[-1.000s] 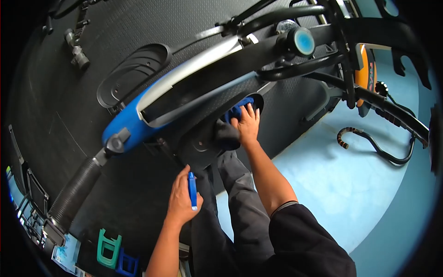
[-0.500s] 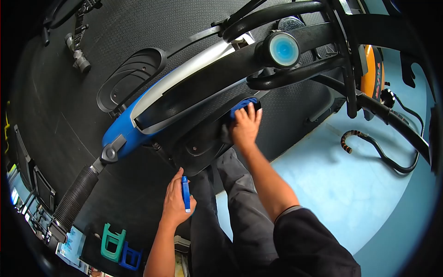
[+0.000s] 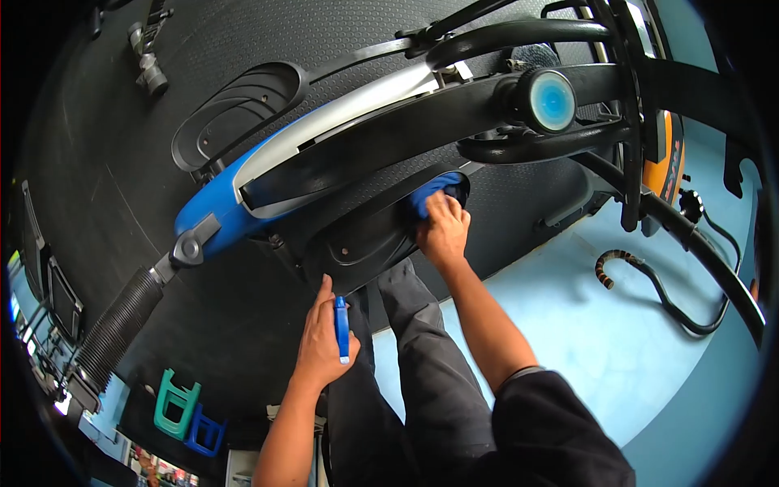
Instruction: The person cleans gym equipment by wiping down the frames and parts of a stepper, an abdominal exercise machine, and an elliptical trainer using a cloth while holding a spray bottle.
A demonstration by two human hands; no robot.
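A blue cloth (image 3: 428, 191) is bunched under the fingers of my right hand (image 3: 445, 232), pressed against the far end of the near black foot pedal (image 3: 357, 235). My left hand (image 3: 323, 345) is wrapped round a spray bottle, whose blue trigger head (image 3: 342, 329) shows above the fist; the rest is hidden. That hand is just below the pedal's near end. Beyond the pedal lies the exercise machine's blue and silver body (image 3: 219, 207) with a long black bar (image 3: 365, 142).
A second pedal (image 3: 235, 114) lies beyond the machine's body. Black tube handles (image 3: 519, 36) and a round blue-faced knob (image 3: 552, 101) stand at upper right. Green (image 3: 174, 406) and blue (image 3: 206, 432) stools are at lower left. A curved bar (image 3: 673, 304) lies on the light-blue floor.
My right hand and the cloth have shifted slightly at the pedal's end, with the fingers now more bunched. My left hand still holds the spray bottle. The view has shifted a little.
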